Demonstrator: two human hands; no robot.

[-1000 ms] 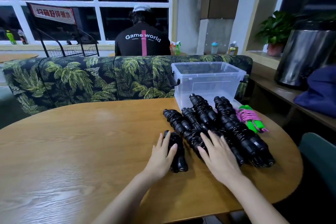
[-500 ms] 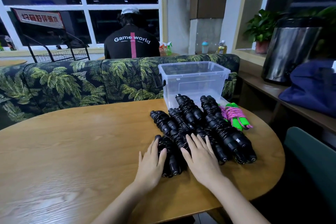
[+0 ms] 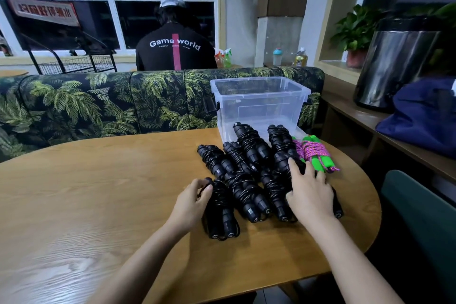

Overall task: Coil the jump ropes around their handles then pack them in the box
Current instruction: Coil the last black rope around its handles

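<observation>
Wooden table (image 3: 98,192) carries the coiled black ropes (image 3: 246,155) just before the clear box (image 3: 259,103), so with your left hand (image 3: 191,201) curled round the nearest bundle (image 3: 222,212) and your right hand (image 3: 309,192) spread flat on the others, lift each whole, keeping coils tight.

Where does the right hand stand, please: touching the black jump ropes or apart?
Touching. The head view shows the right hand lying flat on the black jump ropes, fingers spread.
</observation>
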